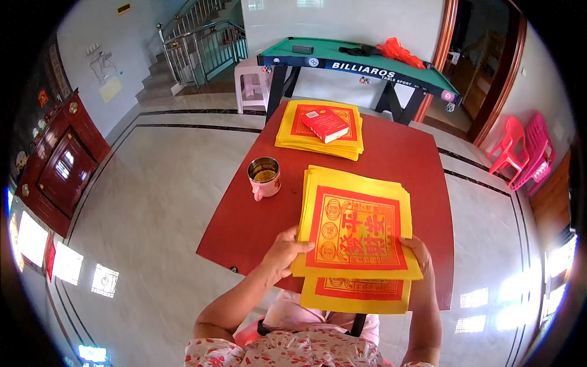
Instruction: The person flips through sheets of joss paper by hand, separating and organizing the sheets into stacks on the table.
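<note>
Yellow paper sheets [358, 226] with a red printed square and gold characters are held between my two hands over the near part of the red table [235, 223]. My left hand [286, 249] grips their left edge, thumb on top. At the right edge my right hand [419, 252] pinches them, its thumb also on top. Below them, another yellow sheet [354, 304] with the same print sticks out towards my body. A pink mug [265, 178] with a metal inside stands to the left. Farther back, a red box [325, 125] rests on a second yellow stack [287, 131].
Behind the table stands a green billiards table [333, 54] with a red plastic bag [400, 52] on it. A pale pink stool [252, 85] is beside it. Pink chairs [510, 150] stand at the right wall, and a staircase [160, 79] is at the back left.
</note>
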A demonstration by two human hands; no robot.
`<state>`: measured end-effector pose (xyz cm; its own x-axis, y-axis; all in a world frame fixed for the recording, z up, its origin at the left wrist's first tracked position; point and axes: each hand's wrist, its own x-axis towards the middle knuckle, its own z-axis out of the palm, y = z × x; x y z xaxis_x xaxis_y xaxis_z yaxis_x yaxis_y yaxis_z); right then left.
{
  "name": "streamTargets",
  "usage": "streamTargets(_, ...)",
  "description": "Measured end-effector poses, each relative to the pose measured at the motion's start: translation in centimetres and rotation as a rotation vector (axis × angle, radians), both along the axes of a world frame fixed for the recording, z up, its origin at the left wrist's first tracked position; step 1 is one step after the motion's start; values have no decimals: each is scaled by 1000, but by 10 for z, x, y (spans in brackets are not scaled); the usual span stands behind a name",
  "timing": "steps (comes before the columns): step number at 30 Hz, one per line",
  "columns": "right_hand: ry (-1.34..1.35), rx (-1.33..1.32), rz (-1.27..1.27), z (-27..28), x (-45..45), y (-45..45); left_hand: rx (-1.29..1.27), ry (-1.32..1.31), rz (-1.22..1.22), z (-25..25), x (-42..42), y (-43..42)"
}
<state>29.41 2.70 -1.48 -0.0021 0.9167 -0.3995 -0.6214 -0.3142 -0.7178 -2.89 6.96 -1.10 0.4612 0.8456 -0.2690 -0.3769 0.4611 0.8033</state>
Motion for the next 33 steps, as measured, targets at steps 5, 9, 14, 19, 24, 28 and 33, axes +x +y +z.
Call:
streamTargets(5, -126, 139, 60, -14, 24, 71, 16, 86, 34, 35, 17, 47)
streamTargets(9, -52, 246, -40, 12, 10, 113, 151, -51, 87, 54, 27, 107)
streamTargets(14, 232, 430, -159, -29, 19, 188, 37, -342, 345, 62, 37, 153)
streamTargets(19, 359, 407, -391, -47, 16, 234, 55, -34, 507, 18, 53, 229)
streamTargets(24, 397, 336, -513, -43, -12, 258, 146, 249, 499, 18, 86, 260)
streamTargets(28, 465, 323, -554, -29, -36, 277, 746, 1110, 779, 7, 91, 297)
streamTargets(33, 498, 350, -555, -23, -57, 314, 706, 1262, 469, 24, 103, 309)
